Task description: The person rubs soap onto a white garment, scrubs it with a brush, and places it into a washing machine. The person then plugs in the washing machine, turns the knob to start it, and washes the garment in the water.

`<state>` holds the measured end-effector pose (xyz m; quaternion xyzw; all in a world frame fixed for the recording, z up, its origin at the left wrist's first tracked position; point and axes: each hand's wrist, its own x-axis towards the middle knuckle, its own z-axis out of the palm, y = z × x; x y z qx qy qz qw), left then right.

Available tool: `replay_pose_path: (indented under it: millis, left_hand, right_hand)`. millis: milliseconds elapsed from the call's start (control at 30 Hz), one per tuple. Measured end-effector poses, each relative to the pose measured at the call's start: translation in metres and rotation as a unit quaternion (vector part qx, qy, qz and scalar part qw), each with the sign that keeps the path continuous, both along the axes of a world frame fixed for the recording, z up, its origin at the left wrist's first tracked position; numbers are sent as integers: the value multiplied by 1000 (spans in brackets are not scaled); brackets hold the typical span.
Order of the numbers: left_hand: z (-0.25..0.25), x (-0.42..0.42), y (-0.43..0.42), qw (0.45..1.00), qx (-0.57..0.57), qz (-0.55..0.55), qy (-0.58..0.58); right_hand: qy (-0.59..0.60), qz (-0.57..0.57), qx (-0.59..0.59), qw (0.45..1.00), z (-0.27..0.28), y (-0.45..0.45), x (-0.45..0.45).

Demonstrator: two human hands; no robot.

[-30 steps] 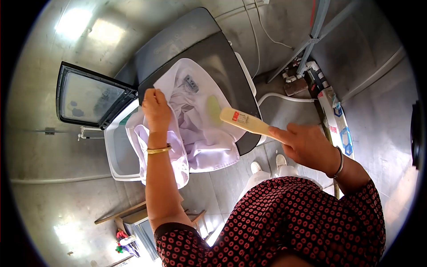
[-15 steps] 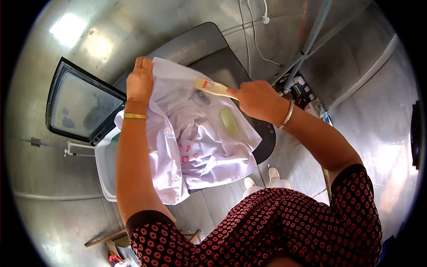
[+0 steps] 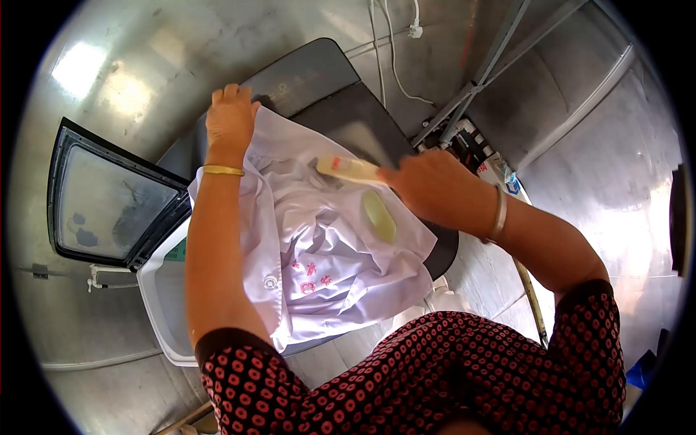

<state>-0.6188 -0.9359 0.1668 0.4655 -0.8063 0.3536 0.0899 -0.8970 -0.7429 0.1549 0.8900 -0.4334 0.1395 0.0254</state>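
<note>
A white garment [image 3: 312,217] with buttons and red printed marks lies spread and wrinkled over the top of a dark washing machine [image 3: 312,69]. At its upper left edge my left hand [image 3: 230,119] is closed, gripping the cloth. My right hand [image 3: 442,190] wraps round the handle of a pale scrubbing brush [image 3: 351,171]. The brush head is over the upper part of the garment; its bristles are hidden beneath. Just below the brush, a pale green bar of soap [image 3: 378,216] rests on the cloth.
An open lid with a cloudy window [image 3: 116,196] stands up at the left. Below it is a white tub rim [image 3: 163,312]. White cables [image 3: 391,54] hang behind the machine. A metal frame [image 3: 500,51] and assorted items [image 3: 478,148] stand at the right.
The brush and my right hand have come slightly closer to my body over the cloth. My left hand keeps its hold at the garment's edge. The whole view has shifted a little.
</note>
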Motion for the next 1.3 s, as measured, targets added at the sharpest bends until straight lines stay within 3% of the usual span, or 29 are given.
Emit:
replay_pose_path:
  millis: [67, 133, 167, 200, 300, 367, 433, 633, 700, 767, 900, 933, 967, 1033, 1100, 1167, 1267, 1300]
  left_hand:
    - [31, -15, 43, 993, 54, -63, 85]
    - [43, -33, 116, 986, 113, -76, 96]
    - [43, -34, 152, 927, 243, -173, 227]
    - [46, -39, 183, 950, 234, -181, 103]
    - [28, -33, 256, 902, 357, -181, 164]
    - [11, -31, 281, 873, 369, -204, 246]
    - [-4, -32, 297, 867, 369, -190, 276]
    - [-17, -42, 323, 890, 289, -128, 328]
    - [-23, -41, 339, 894, 281, -101, 334]
    - [-25, -43, 356, 892, 253, -34, 373]
    - [-33, -61, 377, 883, 226, 54, 408]
    - [-36, -70, 379, 875, 222, 69, 424]
    - [-39, -79, 378, 875, 221, 77, 425]
    - [-45, -98, 378, 867, 216, 96, 438]
    - [-49, -115, 379, 866, 212, 109, 439]
    - [-50, -127, 382, 876, 183, 142, 423]
    - [-57, -131, 396, 867, 157, 179, 438]
    - [-58, -131, 399, 865, 139, 196, 440]
  right_hand:
    - [-35, 33, -83, 995, -9, -29, 15]
    - [-62, 48, -115, 990, -17, -61, 31]
    - [-55, 10, -59, 997, -20, -77, 40]
    - [-46, -28, -3, 999, -22, -83, 44]
    - [-24, 10, 72, 997, -14, -75, 20]
    - [-31, -38, 105, 993, 8, -79, -2]
    - [-63, -107, 115, 986, 16, -91, -16]
    - [9, -43, 22, 999, -14, -135, -20]
    - [1, -11, 58, 998, -16, -134, -39]
    - [2, -41, 199, 979, -11, -123, -64]
    - [-70, 111, 298, 945, -23, -85, -122]
    - [-124, 219, 210, 945, -27, -86, -129]
    - [-125, 226, 213, 942, -27, -94, -133]
    - [-138, 24, 320, 937, -8, -106, -128]
    - [-136, 46, 260, 955, -38, -144, -134]
    - [-159, 19, 277, 947, -55, -150, -134]
    - [-194, 49, 349, 916, -64, -114, -148]
    - [-160, 96, 320, 929, -59, -94, -152]
